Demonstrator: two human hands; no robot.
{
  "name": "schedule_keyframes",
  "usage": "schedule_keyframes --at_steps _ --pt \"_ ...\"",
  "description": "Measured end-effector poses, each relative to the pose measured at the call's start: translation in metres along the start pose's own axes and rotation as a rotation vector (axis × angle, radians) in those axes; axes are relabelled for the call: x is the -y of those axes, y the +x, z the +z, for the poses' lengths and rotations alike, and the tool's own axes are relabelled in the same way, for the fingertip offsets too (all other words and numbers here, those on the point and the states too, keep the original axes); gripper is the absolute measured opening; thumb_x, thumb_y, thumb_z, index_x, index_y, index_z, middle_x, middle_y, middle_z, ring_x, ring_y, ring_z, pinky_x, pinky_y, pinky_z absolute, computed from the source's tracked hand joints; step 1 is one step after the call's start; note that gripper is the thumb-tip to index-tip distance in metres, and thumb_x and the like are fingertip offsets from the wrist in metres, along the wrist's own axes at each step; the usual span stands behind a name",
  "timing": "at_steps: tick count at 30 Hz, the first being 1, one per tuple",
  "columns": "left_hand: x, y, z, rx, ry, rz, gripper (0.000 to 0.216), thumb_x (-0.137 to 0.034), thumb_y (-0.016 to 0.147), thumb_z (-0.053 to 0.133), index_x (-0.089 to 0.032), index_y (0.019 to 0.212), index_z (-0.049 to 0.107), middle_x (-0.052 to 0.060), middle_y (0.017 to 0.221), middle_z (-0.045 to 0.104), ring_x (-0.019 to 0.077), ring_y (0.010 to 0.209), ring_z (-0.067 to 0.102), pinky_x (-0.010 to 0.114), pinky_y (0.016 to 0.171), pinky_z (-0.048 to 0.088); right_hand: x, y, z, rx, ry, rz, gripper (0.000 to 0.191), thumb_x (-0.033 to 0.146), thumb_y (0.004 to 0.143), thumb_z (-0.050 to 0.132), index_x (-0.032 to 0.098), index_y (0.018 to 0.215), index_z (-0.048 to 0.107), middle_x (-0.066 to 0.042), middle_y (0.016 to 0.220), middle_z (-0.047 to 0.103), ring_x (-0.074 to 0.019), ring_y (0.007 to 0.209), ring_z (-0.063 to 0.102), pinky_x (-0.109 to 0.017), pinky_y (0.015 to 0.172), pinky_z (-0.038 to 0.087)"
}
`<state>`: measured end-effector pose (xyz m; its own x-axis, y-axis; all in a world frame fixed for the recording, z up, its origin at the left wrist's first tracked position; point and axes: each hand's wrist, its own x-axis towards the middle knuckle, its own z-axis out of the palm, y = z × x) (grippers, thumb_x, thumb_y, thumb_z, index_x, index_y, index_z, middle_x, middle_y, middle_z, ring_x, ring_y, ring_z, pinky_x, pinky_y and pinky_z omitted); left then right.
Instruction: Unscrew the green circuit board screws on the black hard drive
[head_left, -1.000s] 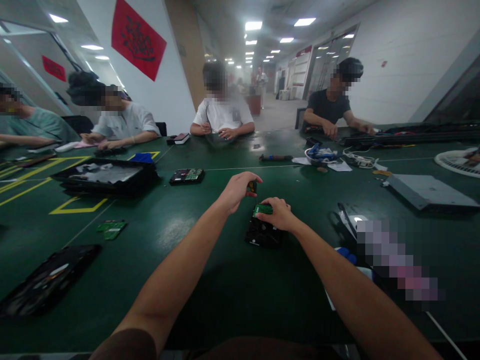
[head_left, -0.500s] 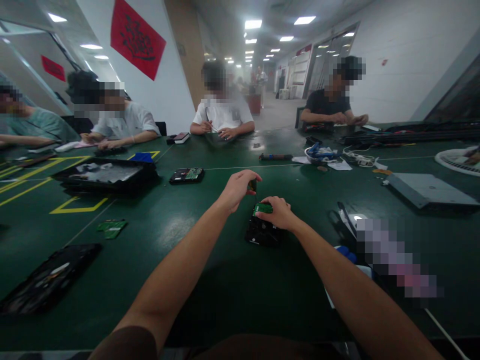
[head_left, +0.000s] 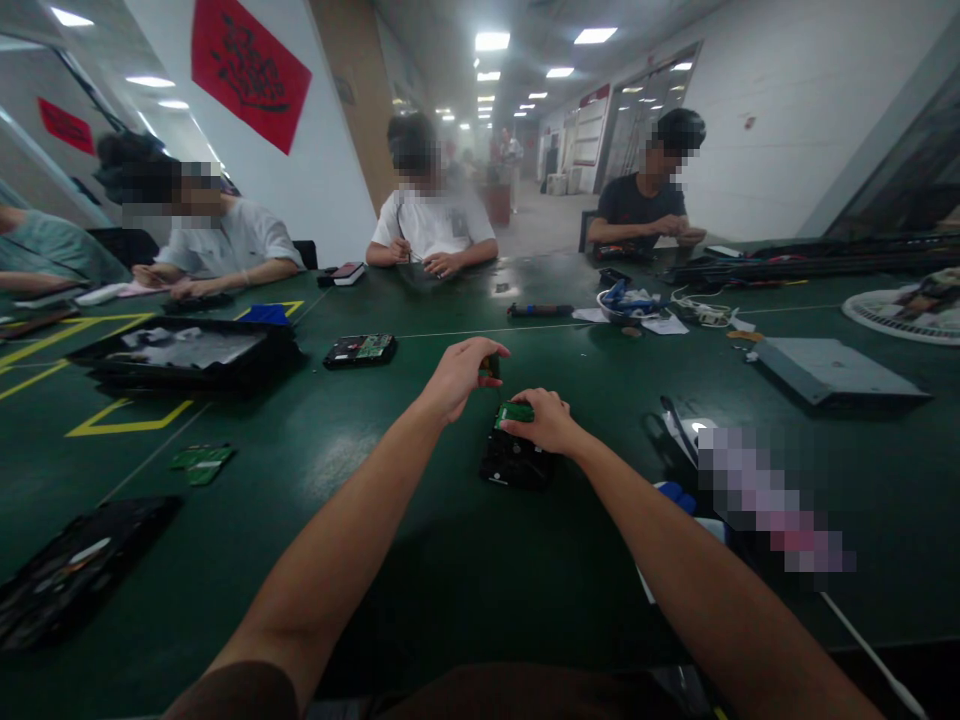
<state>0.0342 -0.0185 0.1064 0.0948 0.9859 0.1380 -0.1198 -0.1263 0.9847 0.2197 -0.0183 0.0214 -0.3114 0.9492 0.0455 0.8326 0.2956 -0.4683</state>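
My left hand is curled around a small, dark, partly yellowish tool, which looks like a screwdriver held upright. Its thin tip points down beside the drive and is hard to make out. Below and to the right, my right hand grips a black hard drive on the table, its thumb on the green circuit board at the far end. Fingers of that hand hide part of the drive's right side.
Left of me lie green circuit boards, a black device casing and stacked black trays. Another drive sits farther off. To the right are a grey metal box and a bowl. Several people sit across the table.
The view has turned slightly to the right, so the scene sits farther left. Both hands keep nearly the same hold and place over the hard drive.
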Motion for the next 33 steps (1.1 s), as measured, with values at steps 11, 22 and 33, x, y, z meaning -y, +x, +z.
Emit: schedule_keyframes --at_steps 11,22,33 --pt "0.0009 0.0013 -0.0009 0.025 -0.040 0.012 0.022 -0.036 0.079 0.066 -0.014 0.082 0.070 0.009 0.089 0.067 0.0198 0.085 0.063 0.027 0.062 0.058 -0.0017 0.0008 0.0013 -0.006 -0.014 -0.009 0.054 0.065 0.084 0.070 0.031 0.126 0.067 -0.009 0.128 0.065 -0.0345 0.123 0.056 -0.049 0.100 0.041" --pt "0.0020 0.0018 -0.0003 0.021 -0.143 -0.046 0.019 -0.032 0.079 0.069 -0.014 0.086 0.066 0.010 0.087 0.069 0.0203 0.084 0.065 0.033 0.067 0.061 0.0019 -0.0018 -0.0020 -0.008 0.001 -0.009 0.054 0.062 0.084 0.071 0.029 0.126 0.067 -0.010 0.127 0.065 -0.0343 0.122 0.057 -0.048 0.100 0.041" --pt "-0.0010 -0.0010 0.0013 0.047 -0.141 -0.064 0.021 -0.033 0.081 0.070 -0.014 0.090 0.067 0.011 0.090 0.071 0.0219 0.087 0.068 0.036 0.070 0.062 -0.0010 0.0006 0.0014 -0.016 0.002 -0.014 0.055 0.064 0.084 0.071 0.030 0.127 0.067 -0.010 0.126 0.065 -0.0342 0.120 0.057 -0.048 0.099 0.042"
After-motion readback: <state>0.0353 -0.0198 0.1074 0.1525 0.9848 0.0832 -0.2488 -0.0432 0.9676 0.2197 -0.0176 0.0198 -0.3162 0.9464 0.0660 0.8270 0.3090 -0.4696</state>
